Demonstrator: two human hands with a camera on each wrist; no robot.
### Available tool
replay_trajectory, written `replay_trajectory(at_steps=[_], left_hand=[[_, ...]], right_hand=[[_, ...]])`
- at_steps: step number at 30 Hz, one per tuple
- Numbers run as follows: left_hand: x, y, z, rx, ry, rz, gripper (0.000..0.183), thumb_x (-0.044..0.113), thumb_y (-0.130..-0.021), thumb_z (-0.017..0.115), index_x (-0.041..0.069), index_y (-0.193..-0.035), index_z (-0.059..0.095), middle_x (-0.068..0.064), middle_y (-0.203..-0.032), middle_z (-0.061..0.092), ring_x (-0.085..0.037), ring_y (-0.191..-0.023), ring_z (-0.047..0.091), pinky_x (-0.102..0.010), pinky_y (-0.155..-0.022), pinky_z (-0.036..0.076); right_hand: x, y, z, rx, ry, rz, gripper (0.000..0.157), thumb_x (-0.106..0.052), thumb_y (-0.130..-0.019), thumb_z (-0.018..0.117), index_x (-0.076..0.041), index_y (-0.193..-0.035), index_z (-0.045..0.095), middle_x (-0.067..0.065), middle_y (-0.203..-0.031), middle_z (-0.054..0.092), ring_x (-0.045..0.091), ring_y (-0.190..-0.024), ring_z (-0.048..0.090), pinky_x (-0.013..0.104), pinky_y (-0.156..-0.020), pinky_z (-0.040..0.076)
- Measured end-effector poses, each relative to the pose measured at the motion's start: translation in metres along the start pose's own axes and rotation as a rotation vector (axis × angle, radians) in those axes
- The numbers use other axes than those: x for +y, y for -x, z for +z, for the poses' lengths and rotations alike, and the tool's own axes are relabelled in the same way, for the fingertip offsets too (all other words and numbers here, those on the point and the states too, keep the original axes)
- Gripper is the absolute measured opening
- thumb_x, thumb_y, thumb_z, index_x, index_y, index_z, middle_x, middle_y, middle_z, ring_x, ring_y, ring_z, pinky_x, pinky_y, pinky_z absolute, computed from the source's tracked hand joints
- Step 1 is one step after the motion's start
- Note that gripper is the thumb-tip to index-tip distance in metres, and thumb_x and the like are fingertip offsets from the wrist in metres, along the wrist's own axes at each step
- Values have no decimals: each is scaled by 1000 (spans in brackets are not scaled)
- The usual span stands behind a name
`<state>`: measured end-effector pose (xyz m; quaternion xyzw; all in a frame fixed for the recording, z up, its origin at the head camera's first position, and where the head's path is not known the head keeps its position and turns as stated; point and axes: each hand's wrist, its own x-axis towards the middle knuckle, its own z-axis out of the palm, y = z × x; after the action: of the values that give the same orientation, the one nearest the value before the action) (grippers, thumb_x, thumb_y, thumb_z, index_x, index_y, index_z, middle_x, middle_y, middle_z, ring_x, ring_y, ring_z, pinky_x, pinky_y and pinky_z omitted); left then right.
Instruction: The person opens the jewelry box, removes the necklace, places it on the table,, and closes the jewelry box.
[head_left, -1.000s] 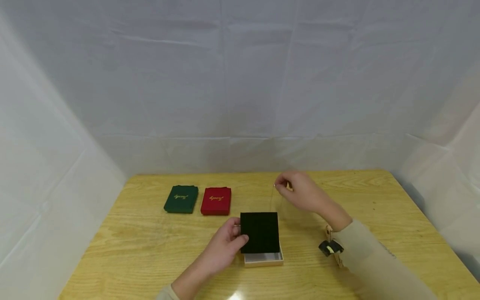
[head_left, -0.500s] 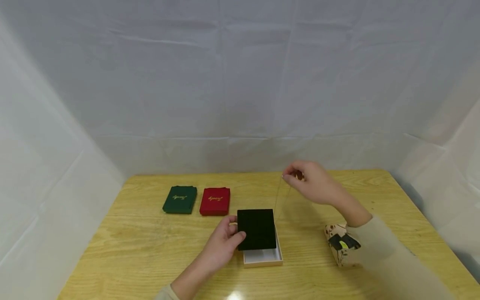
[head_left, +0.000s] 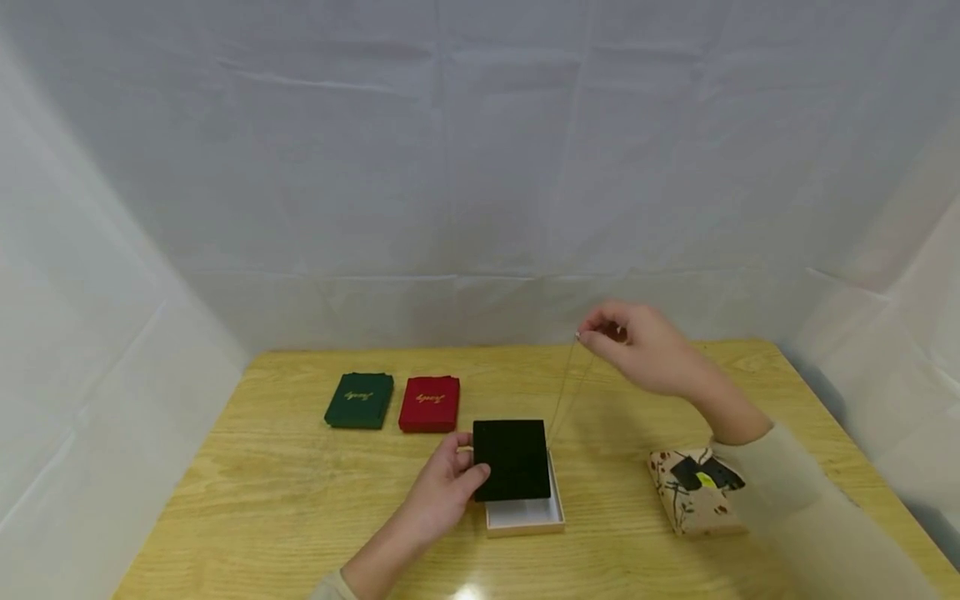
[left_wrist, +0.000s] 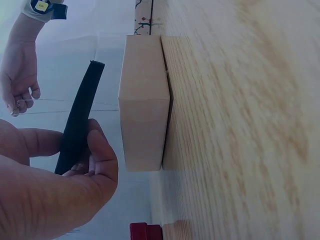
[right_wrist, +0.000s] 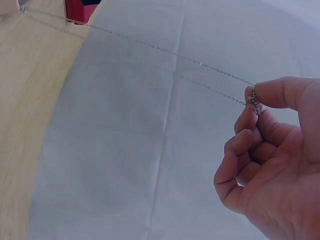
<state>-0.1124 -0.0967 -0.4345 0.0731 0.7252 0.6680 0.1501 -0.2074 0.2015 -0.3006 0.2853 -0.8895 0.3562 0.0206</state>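
My left hand point(head_left: 444, 492) holds a square black pad point(head_left: 512, 460) by its left edge, thumb on one face and fingers on the other. In the left wrist view the black pad point(left_wrist: 82, 112) appears edge-on, beside the box's outer wall. Under it in the head view sits an open shallow box point(head_left: 525, 527) with a pale inside. My right hand point(head_left: 645, 348), raised to the right, pinches a thin silver chain necklace point(right_wrist: 150, 46) between thumb and forefinger. Two strands of the necklace run down toward the pad's right edge.
A green box point(head_left: 359, 401) and a red box point(head_left: 429, 404), both with gold lettering, lie at the back left of the wooden table point(head_left: 285, 500). A floral-patterned box lid point(head_left: 697, 500) with a dark bow lies under the right forearm.
My right hand has moved up and to the right, drawing out more of the necklace. The pad in my left hand has shifted slightly left. More of the floral lid shows.
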Motion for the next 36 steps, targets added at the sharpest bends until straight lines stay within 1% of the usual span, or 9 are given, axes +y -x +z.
replay_trajectory(at_steps=[7, 11, 14, 20, 24, 27, 30, 33, 36], left_hand=[[0, 0, 1, 2, 5, -2, 39, 6, -108, 53, -9, -142, 40, -18, -120, 72, -28, -108, 71, -39, -95, 58], [0, 0, 2, 0, 7, 0, 39, 5, -108, 53, -9, -141, 40, -19, -120, 72, -28, -107, 72, -38, -93, 58], [1, 1, 2, -2, 2, 0, 38, 5, -108, 53, -9, -141, 40, -19, -120, 72, -27, -107, 72, -38, -93, 58], [1, 1, 4, -7, 8, -2, 37, 5, -108, 53, -9, -140, 40, -19, -121, 72, -28, -107, 72, -40, -94, 58], [1, 1, 4, -8, 11, 3, 36, 5, -108, 53, -9, -139, 40, -20, -120, 73, -29, -106, 72, -40, -93, 58], [0, 1, 5, -7, 18, 5, 36, 4, -108, 53, -9, -138, 40, -21, -120, 72, -30, -106, 72, -41, -93, 59], [0, 1, 6, -6, 24, 3, 35, 4, -108, 52, -9, -138, 40, -21, -120, 72, -30, -106, 72, -42, -94, 59], [1, 2, 6, -7, 24, -2, 36, 4, -108, 52, -9, -139, 40, -21, -121, 72, -30, -107, 72, -42, -94, 59], [1, 2, 6, -8, 20, 5, 36, 4, -108, 52, -9, -139, 40, -21, -120, 72, -30, -107, 72, -41, -94, 59]], right_hand=[[1, -2, -8, 11, -6, 22, 19, -19, -110, 59, -6, -111, 73, 4, -95, 67, 23, -83, 57, 35, -70, 48], [11, -6, -11, 21, 26, 39, 21, -19, -110, 58, -5, -114, 72, 6, -98, 68, 24, -81, 56, 36, -69, 47], [21, -12, -14, 24, 52, 51, 22, -20, -111, 57, -5, -115, 72, 7, -100, 68, 25, -82, 55, 38, -71, 47], [41, -31, -13, 15, 106, 73, 24, -24, -111, 57, -6, -115, 72, 9, -101, 69, 25, -84, 55, 43, -76, 46], [52, -47, -10, 19, 116, 59, 25, -25, -111, 57, -5, -114, 72, 9, -94, 65, 25, -79, 52, 42, -72, 44], [59, -60, -7, 49, 111, 37, 24, -21, -110, 58, -2, -113, 73, 9, -92, 65, 26, -77, 49, 42, -70, 42], [64, -72, -7, 92, 118, 14, 23, -18, -110, 59, 0, -112, 72, 12, -96, 66, 27, -80, 52, 43, -73, 44], [69, -78, -7, 112, 131, 0, 22, -16, -109, 61, 2, -112, 73, 14, -101, 68, 28, -86, 55, 44, -77, 46], [76, -78, -3, 72, 137, 14, 21, -15, -109, 61, 1, -113, 74, 14, -103, 69, 27, -87, 57, 44, -78, 47]])
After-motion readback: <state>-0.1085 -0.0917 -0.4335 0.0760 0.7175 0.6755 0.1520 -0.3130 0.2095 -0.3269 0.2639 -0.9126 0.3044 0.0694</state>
